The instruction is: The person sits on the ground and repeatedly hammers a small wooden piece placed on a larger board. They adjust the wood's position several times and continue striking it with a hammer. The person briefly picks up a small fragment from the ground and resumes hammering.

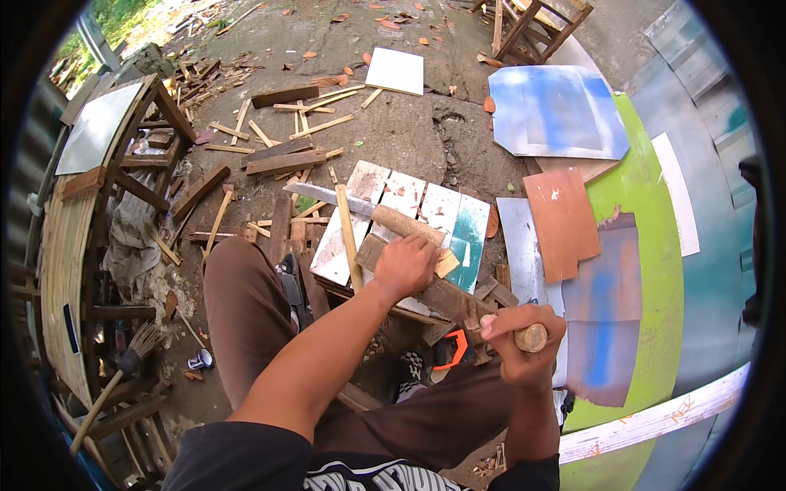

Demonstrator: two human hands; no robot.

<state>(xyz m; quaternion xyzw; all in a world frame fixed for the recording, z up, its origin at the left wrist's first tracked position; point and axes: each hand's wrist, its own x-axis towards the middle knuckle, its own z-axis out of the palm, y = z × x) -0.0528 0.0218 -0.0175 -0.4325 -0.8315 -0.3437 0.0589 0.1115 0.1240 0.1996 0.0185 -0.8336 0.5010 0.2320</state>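
My left hand is closed over a dark brown wooden bar, which slants across a low white-topped work stand. My right hand grips a round wooden handle at the bar's near right end; the working part of that tool is hidden. Just beyond my left hand lies a long knife with a thick wooden handle. A small pale wood block shows beside my left fingers. One light wooden strip leans across the stand's left side.
Wood offcuts litter the ground ahead. A slatted wooden frame and a broom stand left. Painted sheets and a green panel lie right. An orange tool handle sits below the stand, near my legs.
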